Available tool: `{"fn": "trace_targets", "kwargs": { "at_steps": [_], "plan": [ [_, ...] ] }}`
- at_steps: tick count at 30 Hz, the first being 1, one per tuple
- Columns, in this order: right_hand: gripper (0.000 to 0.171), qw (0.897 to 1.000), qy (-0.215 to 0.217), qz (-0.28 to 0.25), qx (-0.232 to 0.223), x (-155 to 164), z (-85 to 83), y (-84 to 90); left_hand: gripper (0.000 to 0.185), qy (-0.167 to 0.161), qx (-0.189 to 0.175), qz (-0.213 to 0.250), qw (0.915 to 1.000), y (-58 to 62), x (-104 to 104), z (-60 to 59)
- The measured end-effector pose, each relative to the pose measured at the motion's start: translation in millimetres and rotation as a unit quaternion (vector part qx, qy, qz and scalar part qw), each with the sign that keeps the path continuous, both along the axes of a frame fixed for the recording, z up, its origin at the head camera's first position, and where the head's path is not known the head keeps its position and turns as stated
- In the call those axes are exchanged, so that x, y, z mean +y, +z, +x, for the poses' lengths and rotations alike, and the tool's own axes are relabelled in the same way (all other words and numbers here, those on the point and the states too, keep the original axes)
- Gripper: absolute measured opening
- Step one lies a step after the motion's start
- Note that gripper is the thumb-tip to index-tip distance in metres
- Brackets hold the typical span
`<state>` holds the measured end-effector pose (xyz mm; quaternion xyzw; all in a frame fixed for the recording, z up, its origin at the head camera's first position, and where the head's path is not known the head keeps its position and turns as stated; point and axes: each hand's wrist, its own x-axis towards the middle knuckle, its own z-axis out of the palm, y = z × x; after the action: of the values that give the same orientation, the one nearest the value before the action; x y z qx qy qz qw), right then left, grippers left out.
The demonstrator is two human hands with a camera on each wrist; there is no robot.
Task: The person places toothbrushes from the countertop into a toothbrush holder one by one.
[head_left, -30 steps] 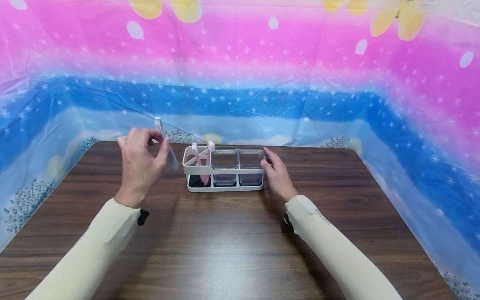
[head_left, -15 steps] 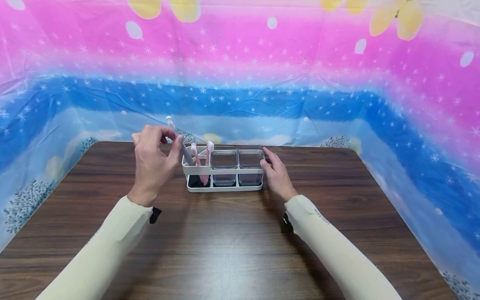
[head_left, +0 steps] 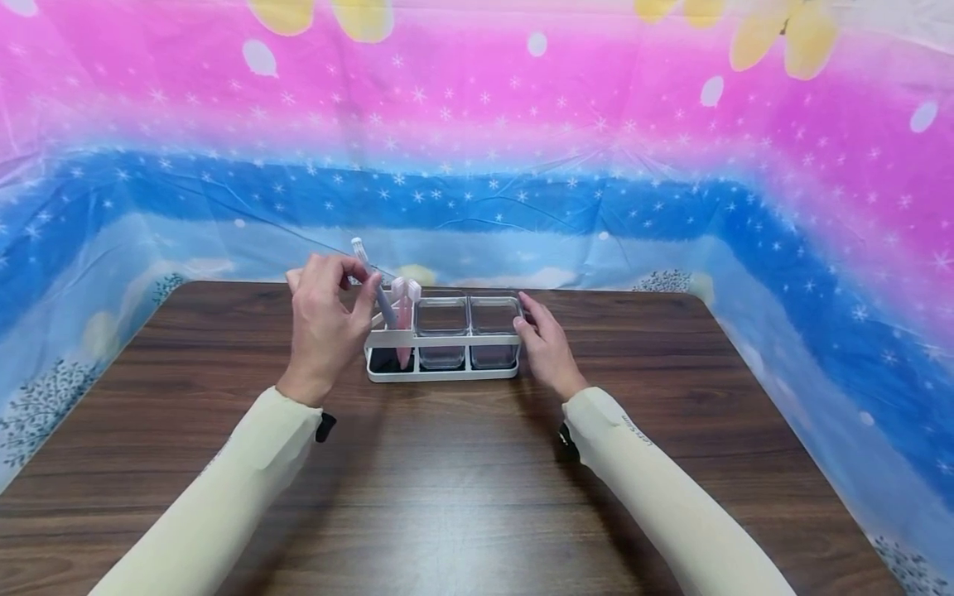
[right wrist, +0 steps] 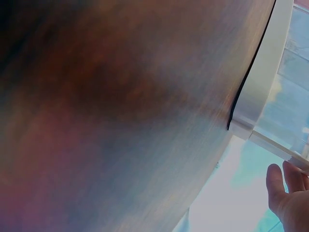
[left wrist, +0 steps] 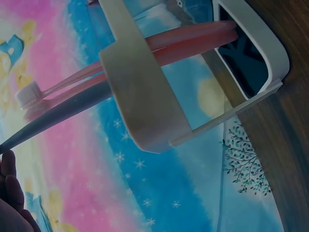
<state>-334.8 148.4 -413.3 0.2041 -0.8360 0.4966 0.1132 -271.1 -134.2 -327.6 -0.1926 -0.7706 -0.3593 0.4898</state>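
My left hand pinches a grey toothbrush near its white-bristled head. Its handle slants down into the left compartment of a white toothbrush holder. Two pink toothbrushes lean in that same compartment, heads close together. The left wrist view shows the grey toothbrush crossing behind the holder's upper band, beside the pink handles; its lower end is hidden there. At the holder's right end, my right hand rests with extended fingers against the side; in the right wrist view its fingertips meet the frame.
Two square clear glass cups sit in the holder's middle and right compartments. The holder stands on a dark wood table, toward its far edge. A pink and blue patterned cloth hangs around the back and sides.
My left hand has moved right with the grey toothbrush, whose lower end has gone into the holder's left compartment. The left pink toothbrush has shifted against the other. My right hand stays put.
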Motion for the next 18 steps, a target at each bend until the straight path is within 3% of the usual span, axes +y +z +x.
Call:
{"fn": "trace_targets", "kwargs": {
  "at_steps": [18],
  "plan": [
    [0.048,1.000,-0.003,0.006,-0.006,0.1,0.5,0.6,0.014,-0.001,-0.064,-0.057,0.9963,-18.7,1.3,-12.7]
  ]
}}
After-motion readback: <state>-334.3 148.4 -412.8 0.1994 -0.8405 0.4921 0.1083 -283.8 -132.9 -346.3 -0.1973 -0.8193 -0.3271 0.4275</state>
